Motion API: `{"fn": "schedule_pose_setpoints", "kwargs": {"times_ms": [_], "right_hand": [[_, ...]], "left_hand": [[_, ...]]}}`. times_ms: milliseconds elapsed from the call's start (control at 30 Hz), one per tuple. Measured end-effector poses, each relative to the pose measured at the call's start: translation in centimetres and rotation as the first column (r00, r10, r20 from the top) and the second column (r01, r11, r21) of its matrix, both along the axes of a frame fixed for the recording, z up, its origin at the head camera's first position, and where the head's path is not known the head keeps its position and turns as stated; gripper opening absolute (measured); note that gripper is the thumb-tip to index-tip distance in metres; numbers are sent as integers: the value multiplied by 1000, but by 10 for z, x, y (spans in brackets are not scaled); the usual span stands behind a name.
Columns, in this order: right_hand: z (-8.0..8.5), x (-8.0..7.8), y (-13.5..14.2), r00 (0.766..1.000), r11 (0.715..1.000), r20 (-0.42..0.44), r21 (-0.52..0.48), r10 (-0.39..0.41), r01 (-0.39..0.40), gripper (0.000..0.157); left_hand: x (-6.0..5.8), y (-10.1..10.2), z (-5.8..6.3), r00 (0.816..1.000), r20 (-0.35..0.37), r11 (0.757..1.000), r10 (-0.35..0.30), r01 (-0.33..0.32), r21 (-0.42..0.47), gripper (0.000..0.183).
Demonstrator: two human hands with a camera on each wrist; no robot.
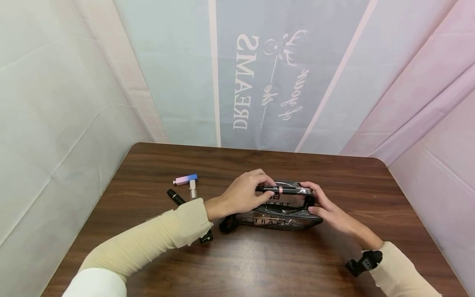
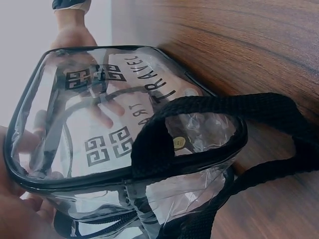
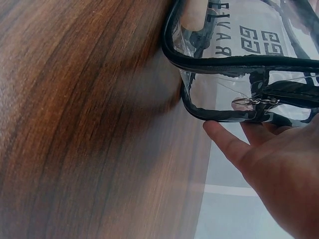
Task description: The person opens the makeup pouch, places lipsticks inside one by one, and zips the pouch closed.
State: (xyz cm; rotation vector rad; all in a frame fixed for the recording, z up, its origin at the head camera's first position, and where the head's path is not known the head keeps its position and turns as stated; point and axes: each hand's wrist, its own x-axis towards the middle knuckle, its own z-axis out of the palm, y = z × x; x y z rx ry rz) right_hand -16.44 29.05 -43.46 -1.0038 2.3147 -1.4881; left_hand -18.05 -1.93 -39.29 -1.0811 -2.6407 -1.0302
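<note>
In the head view, my left hand (image 1: 246, 194) pinches a slim black cosmetic tube (image 1: 291, 190) with a rose-gold band, held level over the top of a clear travel bag (image 1: 285, 224). The bag has black piping and "TRAVEL" lettering on its side. My right hand (image 1: 328, 208) grips the bag's right end, thumb in front and fingers behind. In the right wrist view its fingers lie along the black edge beside the zipper pull (image 3: 256, 101). The left wrist view shows the bag's transparent side and black strap (image 2: 239, 104), with left-hand fingers (image 2: 25, 214) at its edge.
Left of the bag lie a pink-and-blue lipstick tube (image 1: 185, 180), a clear tube with a pale cap (image 1: 193, 189) and a black tube with a gold band (image 1: 175, 196), partly behind my left sleeve. The wooden table (image 1: 237, 264) meets a printed cloth backdrop (image 1: 256, 82).
</note>
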Motion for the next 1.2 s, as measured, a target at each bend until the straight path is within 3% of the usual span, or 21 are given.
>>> {"fn": "schedule_pose_setpoints", "kwargs": {"times_ms": [333,1200], "right_hand": [[1,0,-1,1000,1000,9,-8,-3,3,65],[3,-1,-1,1000,1000,12,-3,-5,5,64]], "left_hand": [[-2,1,1,1000,1,1000,-1,1,-15,43],[-5,-3,0,999,22,999,-31,31,32,34]]}}
